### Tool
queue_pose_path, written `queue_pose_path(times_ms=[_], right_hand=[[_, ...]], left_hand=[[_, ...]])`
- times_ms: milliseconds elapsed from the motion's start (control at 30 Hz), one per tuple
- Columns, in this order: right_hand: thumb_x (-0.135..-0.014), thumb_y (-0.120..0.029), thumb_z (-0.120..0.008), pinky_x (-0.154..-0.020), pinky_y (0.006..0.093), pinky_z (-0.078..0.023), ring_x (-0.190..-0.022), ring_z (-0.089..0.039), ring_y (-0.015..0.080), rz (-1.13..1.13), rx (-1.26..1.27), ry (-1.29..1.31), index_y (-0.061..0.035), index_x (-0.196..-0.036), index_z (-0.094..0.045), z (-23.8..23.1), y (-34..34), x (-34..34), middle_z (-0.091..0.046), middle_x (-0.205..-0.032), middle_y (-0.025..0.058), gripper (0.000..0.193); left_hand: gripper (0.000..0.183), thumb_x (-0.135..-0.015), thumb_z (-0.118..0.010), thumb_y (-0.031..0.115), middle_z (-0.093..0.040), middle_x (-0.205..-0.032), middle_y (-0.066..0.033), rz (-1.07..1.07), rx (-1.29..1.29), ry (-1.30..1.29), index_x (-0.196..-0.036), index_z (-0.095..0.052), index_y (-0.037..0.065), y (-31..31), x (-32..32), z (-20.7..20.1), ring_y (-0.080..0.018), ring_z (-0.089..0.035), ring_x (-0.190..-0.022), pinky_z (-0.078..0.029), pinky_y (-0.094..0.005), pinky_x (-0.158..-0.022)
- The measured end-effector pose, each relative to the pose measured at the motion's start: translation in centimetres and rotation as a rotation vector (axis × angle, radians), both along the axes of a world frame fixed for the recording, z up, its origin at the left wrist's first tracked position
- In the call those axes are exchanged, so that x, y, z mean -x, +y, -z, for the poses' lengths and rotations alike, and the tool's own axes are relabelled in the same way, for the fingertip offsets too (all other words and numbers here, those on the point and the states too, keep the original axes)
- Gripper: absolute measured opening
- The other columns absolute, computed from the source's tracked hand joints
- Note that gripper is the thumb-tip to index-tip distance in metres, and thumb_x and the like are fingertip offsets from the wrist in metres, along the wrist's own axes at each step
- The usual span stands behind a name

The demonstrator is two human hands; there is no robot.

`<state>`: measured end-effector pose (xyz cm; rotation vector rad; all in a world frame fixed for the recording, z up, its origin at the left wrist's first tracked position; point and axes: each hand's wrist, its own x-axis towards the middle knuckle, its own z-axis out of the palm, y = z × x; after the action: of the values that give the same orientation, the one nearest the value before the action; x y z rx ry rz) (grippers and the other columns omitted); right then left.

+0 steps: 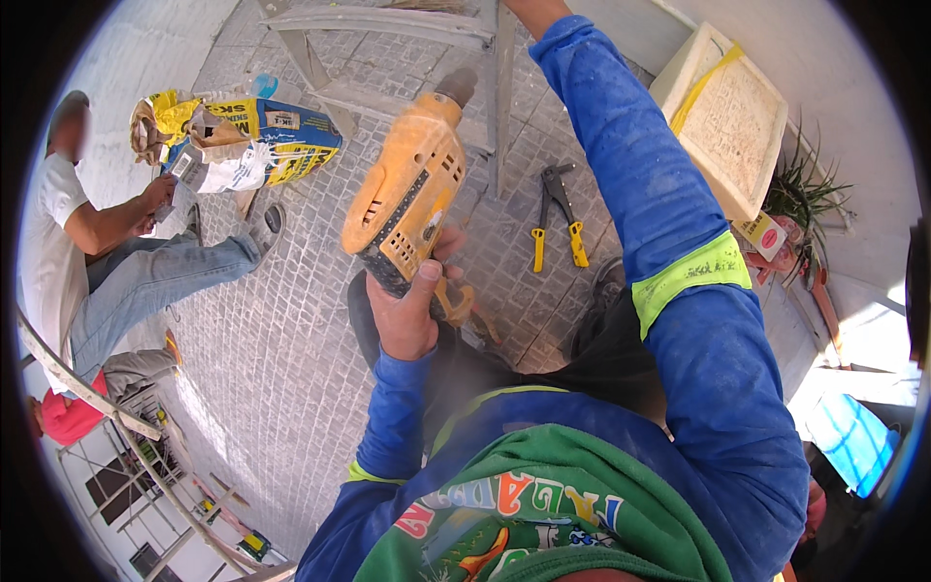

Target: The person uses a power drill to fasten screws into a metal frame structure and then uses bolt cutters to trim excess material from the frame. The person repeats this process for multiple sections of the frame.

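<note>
A yellow-orange power drill (pixel 417 184) is gripped in my left hand (pixel 412 306), its chuck toward the top of the view. The fingers wrap round its dark rear housing. My right arm, in a blue sleeve with a lime band, stretches far up to the top edge. There my right hand (pixel 533 12) shows only in part beside a grey, dusty wooden frame (pixel 407 27), and its fingers are out of sight. On the paving beyond my legs lies a hand riveter (pixel 556 215) with yellow grips.
A torn blue and yellow bag (pixel 262 141) lies at the left, near a seated person in white (pixel 58 223). Lower left is another person in red (pixel 73 412) by metal railings. A whitish box (pixel 732 126) and spiky plant (pixel 810 194) stand at the right.
</note>
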<state>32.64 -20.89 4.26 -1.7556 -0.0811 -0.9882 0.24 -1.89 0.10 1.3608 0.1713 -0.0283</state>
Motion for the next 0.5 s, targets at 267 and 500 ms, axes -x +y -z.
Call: queue_pose_path(times_ms=[267, 500], right_hand=[[-0.084, -0.011, -0.066, -0.083, 0.0556, -0.056, -0.097, -0.067, 0.0539, 0.034, 0.01, -0.043, -0.0009, -0.145, -0.035, 0.21, 0.21, -0.09, -0.067, -0.102, 0.0377, 0.07], [-0.084, -0.01, -0.07, -0.087, 0.0528, -0.056, -0.103, -0.066, 0.0525, 0.004, 0.025, -0.096, 0.0034, -0.145, -0.033, 0.48, -0.09, -0.37, -0.066, -0.108, 0.0385, 0.073]], left_hand=[[0.077, -0.089, -0.078, 0.044, -0.067, -0.122, -0.0214, 0.001, 0.002, 0.019, -0.141, -0.048, -0.004, -0.29, 0.09, 0.01, -0.0341, -0.07, -0.111, -0.056, -0.0353, -0.078], [0.077, -0.088, -0.079, 0.044, -0.067, -0.123, -0.0216, 0.013, 0.042, -0.003, -0.141, -0.049, -0.004, -0.32, 0.17, 0.62, -0.034, -0.07, -0.111, -0.057, -0.0354, -0.077]])
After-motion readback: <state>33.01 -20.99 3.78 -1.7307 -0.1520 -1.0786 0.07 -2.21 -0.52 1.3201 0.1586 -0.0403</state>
